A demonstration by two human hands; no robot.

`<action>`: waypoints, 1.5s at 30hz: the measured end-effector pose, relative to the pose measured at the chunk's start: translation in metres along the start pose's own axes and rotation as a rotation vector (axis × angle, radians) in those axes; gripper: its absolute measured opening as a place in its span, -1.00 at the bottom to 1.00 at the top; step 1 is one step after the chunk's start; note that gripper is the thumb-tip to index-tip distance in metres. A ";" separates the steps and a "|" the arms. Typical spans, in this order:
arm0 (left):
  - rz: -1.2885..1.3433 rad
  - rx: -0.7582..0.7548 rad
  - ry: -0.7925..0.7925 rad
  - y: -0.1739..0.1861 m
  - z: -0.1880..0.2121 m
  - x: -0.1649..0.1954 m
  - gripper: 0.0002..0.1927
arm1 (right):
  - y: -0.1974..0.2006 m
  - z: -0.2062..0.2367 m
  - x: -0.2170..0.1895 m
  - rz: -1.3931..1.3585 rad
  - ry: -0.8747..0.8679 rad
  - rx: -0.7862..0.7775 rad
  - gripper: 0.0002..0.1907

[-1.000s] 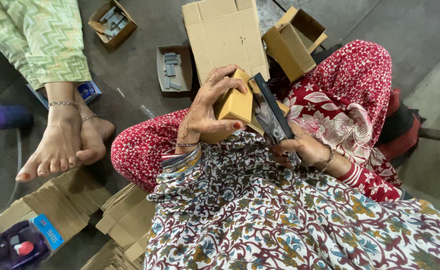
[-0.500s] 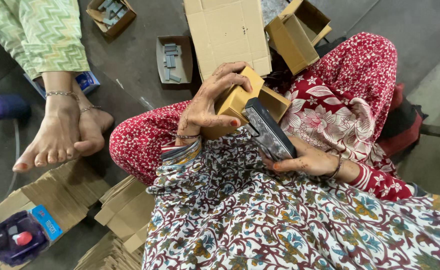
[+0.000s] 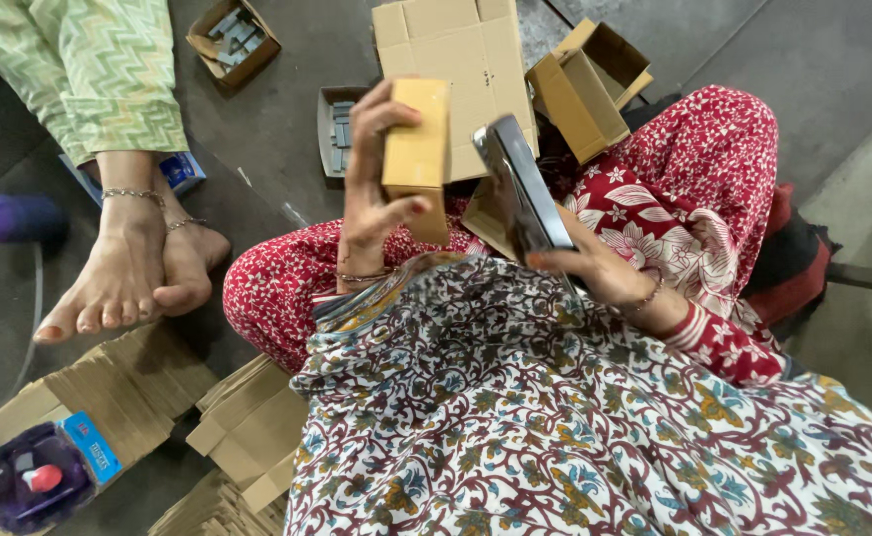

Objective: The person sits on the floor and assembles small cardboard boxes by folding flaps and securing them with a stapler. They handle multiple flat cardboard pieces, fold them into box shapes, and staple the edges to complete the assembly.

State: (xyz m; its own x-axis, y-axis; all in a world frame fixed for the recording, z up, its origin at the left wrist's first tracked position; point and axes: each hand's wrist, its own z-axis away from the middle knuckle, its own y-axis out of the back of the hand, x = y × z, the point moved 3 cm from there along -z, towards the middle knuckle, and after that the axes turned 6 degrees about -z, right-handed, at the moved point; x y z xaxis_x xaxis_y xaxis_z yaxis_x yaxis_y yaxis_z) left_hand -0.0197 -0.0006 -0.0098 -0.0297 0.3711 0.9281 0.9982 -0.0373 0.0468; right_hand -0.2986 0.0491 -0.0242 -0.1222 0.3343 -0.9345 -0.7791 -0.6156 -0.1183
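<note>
Small tan cardboard box (image 3: 417,149), lifted since a moment ago to upper centre, is gripped by the left hand (image 3: 372,194); right hand (image 3: 595,268) clasps a dark flat metal part (image 3: 521,189), now apart from it.

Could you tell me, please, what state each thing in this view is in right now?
small cardboard box: closed, held upright in the left hand
dark flat part: held tilted in the right hand
large carton: flattened on the floor
open carton: flaps open
tray of grey parts: open, on the floor
</note>
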 end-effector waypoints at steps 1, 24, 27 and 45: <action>0.118 0.098 -0.032 0.004 0.003 0.002 -0.15 | 0.007 -0.020 -0.003 0.296 0.116 0.109 -0.03; 0.255 -0.121 0.155 -0.014 0.001 0.018 -0.19 | 0.096 -0.066 -0.048 -0.286 0.226 0.288 -0.65; -0.296 -0.254 0.053 -0.021 -0.004 0.014 -0.24 | 0.089 -0.049 -0.057 0.172 0.203 0.319 -0.67; -0.020 -0.105 0.247 -0.057 0.003 -0.008 -0.48 | 0.037 -0.061 -0.014 -0.904 0.038 0.184 -0.36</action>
State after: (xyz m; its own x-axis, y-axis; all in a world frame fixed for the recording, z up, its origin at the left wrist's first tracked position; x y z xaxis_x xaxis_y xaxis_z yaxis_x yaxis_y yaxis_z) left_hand -0.0763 0.0019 -0.0208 -0.0738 0.1357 0.9880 0.9869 -0.1329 0.0920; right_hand -0.2882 -0.0214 -0.0360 0.5977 0.6070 -0.5238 -0.6547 -0.0076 -0.7559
